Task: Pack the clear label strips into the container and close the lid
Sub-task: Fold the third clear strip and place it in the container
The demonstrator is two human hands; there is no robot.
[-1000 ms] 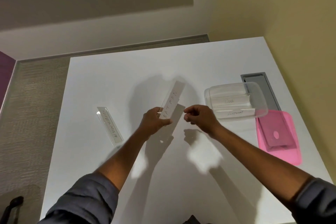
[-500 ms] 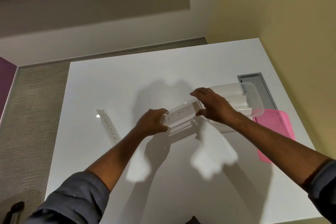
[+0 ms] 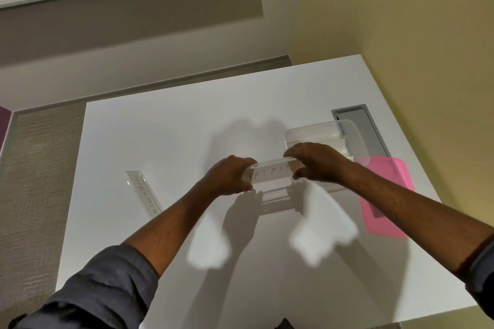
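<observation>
A clear label strip marked BATMAN hangs level above the white table. My left hand grips its left end and my right hand grips its right end. Just behind my right hand stands the clear container, open, its near part hidden by that hand. The pink lid lies flat to the container's right, partly under my right forearm. A second clear strip marked SUPERMAN lies on the table at the left, apart from both hands.
A grey recessed panel sits in the table behind the container. A yellow wall runs along the table's right edge. Carpeted floor lies beyond the left and far edges.
The BATMAN strip went from upright in my left hand alone to level between both hands. My right hand came in and took its right end near the container.
</observation>
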